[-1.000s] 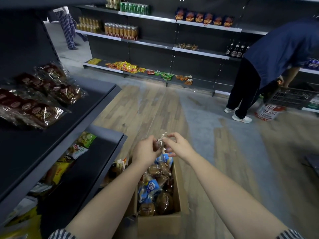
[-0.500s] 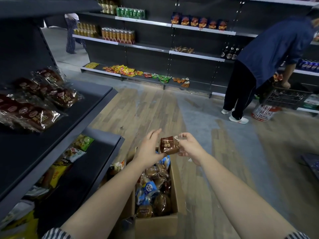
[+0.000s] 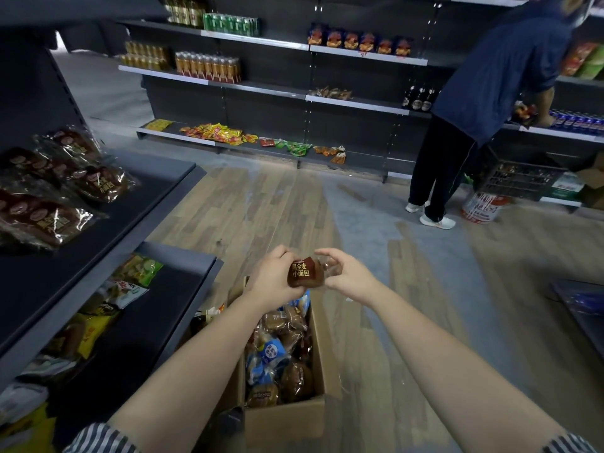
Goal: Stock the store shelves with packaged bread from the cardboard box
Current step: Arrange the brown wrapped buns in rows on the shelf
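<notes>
Both hands hold one bread packet (image 3: 305, 273) above the cardboard box (image 3: 318, 354) — left hand (image 3: 274, 281) gripping it, right hand (image 3: 346, 277) pinching its wrapper.

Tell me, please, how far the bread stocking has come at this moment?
Done: several brown bread packs lie on the upper left shelf. In hand: the left hand grips one small brown bread pack above the cardboard box, and the right hand pinches its clear wrapper end. Left: many wrapped buns fill the box, so most of the job seems to remain.
</notes>
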{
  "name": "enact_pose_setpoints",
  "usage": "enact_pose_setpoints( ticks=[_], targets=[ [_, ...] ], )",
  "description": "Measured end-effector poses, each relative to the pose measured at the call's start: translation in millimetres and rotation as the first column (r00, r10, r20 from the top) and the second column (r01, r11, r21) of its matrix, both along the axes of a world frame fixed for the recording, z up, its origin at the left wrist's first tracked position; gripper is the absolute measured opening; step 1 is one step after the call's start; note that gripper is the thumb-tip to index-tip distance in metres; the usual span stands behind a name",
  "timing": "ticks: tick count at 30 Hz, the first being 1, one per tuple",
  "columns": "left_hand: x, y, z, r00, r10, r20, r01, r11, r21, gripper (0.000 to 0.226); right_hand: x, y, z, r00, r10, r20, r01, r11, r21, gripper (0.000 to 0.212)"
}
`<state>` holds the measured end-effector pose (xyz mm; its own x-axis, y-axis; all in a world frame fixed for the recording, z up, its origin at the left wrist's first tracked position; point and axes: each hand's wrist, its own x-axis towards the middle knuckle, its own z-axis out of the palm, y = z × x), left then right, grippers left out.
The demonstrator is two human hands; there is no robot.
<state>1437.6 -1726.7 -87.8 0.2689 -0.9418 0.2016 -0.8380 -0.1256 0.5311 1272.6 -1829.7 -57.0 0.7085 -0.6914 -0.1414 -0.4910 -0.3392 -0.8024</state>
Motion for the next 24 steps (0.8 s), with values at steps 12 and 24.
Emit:
enact_pose_setpoints(
  ticks=[12, 24],
  targets=[
    [42.1, 0.1, 0.0, 0.991, 0.129, 0.028, -0.131, 0.99, 0.044, 0.055, 54.5, -30.9, 17.2, 0.933, 0.278, -0.227, -0.327, 0.919, -0.219, 0.075],
    [129.2, -12.1, 17.6, 0.955, 0.284, 0.085, -0.286, 0.958, 0.011, 0.054, 171.5, -77.6, 13.3, 0.868, 0.429, -0.251, -0.494, 0.799, -0.341, 0.064]
  ],
)
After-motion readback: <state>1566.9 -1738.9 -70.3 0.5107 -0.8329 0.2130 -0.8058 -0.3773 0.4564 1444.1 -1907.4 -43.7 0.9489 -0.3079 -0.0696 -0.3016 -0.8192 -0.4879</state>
